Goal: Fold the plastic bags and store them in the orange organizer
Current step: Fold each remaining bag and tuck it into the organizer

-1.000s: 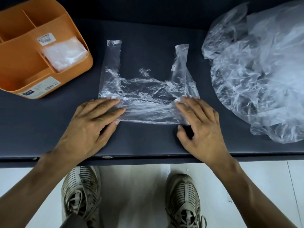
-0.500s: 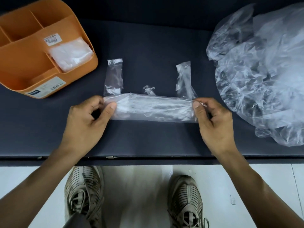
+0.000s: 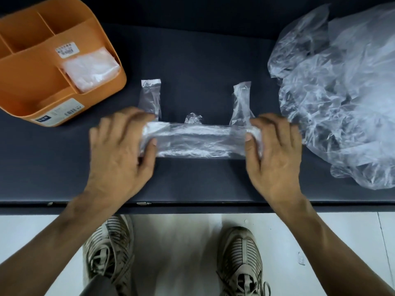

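2 hands are working one clear plastic bag on the dark table, and I am reading the scene from left to right. At far left I am seeing the orange organizer sitting on the table, with a folded bag lying in its front right compartment. My left hand is gripping the left end of the folded band of the bag, thumb on the near side and fingers curled over the far edge; its outline is blurring. Behind the band, 2 handle strips are lying flat, pointing away from me. My right hand is gripping the right end the same way, thumb pressing the plastic. Just beside it, at far right, a heap of loose bags is resting on the table.
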Demonstrator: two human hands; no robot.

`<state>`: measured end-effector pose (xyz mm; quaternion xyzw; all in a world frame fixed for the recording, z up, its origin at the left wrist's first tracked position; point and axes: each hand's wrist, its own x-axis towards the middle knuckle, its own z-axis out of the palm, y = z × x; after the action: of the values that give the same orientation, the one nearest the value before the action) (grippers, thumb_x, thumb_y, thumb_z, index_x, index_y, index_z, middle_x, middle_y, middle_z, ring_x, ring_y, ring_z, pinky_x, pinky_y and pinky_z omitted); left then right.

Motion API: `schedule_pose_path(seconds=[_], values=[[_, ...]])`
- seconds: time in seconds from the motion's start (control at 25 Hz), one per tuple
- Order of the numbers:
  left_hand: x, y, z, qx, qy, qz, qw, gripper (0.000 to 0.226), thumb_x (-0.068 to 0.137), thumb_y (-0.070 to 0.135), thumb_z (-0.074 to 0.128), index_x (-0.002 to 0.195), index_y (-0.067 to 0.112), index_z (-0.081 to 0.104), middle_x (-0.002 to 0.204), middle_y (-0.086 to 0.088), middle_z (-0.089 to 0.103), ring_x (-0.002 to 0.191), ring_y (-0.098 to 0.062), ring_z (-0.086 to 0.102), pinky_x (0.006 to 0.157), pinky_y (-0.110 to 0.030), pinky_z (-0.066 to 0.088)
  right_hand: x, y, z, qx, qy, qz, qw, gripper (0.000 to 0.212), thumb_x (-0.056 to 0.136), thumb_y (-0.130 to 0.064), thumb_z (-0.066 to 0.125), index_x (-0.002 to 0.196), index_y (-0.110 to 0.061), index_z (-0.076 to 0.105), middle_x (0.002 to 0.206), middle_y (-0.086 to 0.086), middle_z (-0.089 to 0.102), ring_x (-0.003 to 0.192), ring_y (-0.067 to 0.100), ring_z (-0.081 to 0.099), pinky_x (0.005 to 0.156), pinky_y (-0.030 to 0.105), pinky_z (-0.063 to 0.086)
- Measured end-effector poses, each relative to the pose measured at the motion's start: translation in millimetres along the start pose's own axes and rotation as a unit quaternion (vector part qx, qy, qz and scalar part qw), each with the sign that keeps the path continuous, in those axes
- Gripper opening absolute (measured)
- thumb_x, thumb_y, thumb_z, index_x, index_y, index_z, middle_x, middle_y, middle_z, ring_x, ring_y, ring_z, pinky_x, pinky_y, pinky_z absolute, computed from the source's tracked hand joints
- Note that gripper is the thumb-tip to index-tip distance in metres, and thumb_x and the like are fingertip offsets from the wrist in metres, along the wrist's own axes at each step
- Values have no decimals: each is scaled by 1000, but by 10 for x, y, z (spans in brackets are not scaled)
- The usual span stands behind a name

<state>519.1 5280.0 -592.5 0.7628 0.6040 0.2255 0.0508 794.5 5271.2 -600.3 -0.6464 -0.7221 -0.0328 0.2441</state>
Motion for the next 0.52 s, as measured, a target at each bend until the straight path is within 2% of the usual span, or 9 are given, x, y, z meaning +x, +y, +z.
schedule_pose_path(seconds=[0.04, 0.12, 0.16, 0.24, 0.4, 0.52], values=[[-16, 52, 45, 21, -40, 62, 997, 51, 97, 34, 50, 140, 7, 51, 146, -19, 48, 131, -40, 46, 104, -55, 36, -45, -103, 28, -7, -41, -36, 998, 40, 105, -31, 44, 131, -7, 62, 138, 16, 56, 122, 38, 54, 101, 47, 40], [-59, 157, 195, 60, -133, 119, 982, 66, 103, 48, 32, 155, 7, 33, 164, -15, 24, 152, -34, 22, 121, -57, 18, -170, -338, 157, -15, -144, -81, 986, 56, 106, -43, 32, 150, -9, 46, 159, 12, 37, 148, 34, 31, 119, 51, 25], [-83, 170, 271, 75, -164, 124, 976, 70, 104, 54, 24, 158, 8, 26, 167, -12, 17, 154, -30, 14, 123, -56, 13, -232, -413, 226, -20, -175, -87, 980, 62, 106, -48, 28, 154, -11, 37, 163, 10, 29, 152, 31, 22, 122, 52, 19], [-113, 118, 357, 92, -199, 117, 969, 75, 103, 59, 16, 159, 10, 22, 168, -10, 15, 155, -27, 12, 124, -55, 12, -291, -388, 297, -35, -202, -70, 976, 67, 105, -52, 24, 158, -12, 28, 166, 9, 23, 154, 29, 15, 124, 51, 13], [-113, 33, 336, 75, -193, 116, 971, 74, 103, 60, 18, 160, 13, 23, 168, -8, 16, 155, -25, 13, 124, -54, 13, -277, -20, 170, -57, -202, -23, 977, 69, 103, -55, 23, 159, -15, 26, 167, 6, 19, 155, 27, 14, 125, 43, 5], [-144, -1, 271, 21, -161, 109, 981, 71, 99, 54, 33, 158, 14, 29, 167, -6, 21, 154, -23, 17, 123, -56, 10, -290, 148, 55, -17, -171, -24, 985, 63, 101, -45, 35, 154, -12, 39, 162, 7, 33, 152, 29, 24, 124, 48, 14]])
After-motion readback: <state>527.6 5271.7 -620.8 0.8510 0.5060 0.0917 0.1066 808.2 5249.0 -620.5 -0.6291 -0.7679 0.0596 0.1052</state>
